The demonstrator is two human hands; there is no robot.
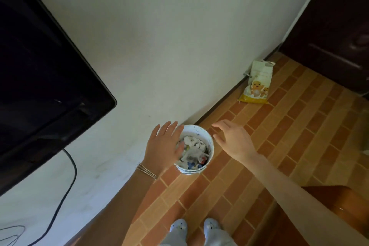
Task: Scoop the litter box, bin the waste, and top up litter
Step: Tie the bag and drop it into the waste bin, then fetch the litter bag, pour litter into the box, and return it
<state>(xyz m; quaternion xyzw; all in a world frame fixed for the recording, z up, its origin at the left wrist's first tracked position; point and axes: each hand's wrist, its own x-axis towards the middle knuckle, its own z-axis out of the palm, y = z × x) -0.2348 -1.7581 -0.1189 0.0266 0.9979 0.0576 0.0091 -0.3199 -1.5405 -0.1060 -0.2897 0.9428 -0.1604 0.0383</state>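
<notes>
Two bare hands are out over the bin, and neither holds anything. The left hand (164, 144), fingers straight and spread, covers the left rim of the small round white plastic waste bin (211, 146); pressing it or just above it, I cannot tell. The right hand (233, 140) hangs loose-fingered just beside the bin's right edge, apart from it. Thin metal bangles (146, 170) sit on the left wrist.

The bin stands on the orange brick-pattern tiled floor (299, 126), close against the white wall (179, 46), heaped with crumpled white tissue and coloured scraps. The risk, to my eye: it looks light and is full near the brim, so a one-sided push or lopsided lift could tip it and spill waste.

Further along the wall leans the cream-and-yellow bag (257, 84), likely the litter. Cartoon animals are printed on it; the lettering is too small to read. No litter box or scoop is in view.
</notes>
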